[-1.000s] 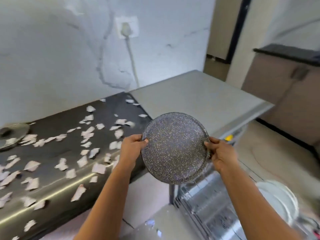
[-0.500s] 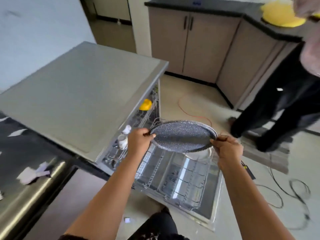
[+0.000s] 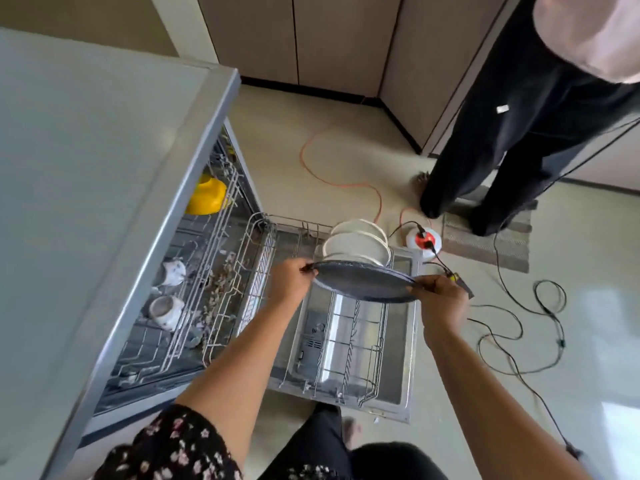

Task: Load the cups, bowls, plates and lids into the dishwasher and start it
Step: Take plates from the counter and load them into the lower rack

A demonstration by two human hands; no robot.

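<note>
Dishwasher rack (image 3: 360, 341) below; left hand (image 3: 289, 282), right hand (image 3: 440, 301) grip speckled plate (image 3: 363, 280).

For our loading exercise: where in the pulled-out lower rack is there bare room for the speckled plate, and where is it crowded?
Free: in the lower rack, the empty tines between the white plates and its near rim. Crowded: its far end, where those plates stand, and the upper rack, holding cups.

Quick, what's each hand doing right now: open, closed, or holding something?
Left hand: holding the dark plate by its left rim.
Right hand: holding the same plate by its right rim.
</note>
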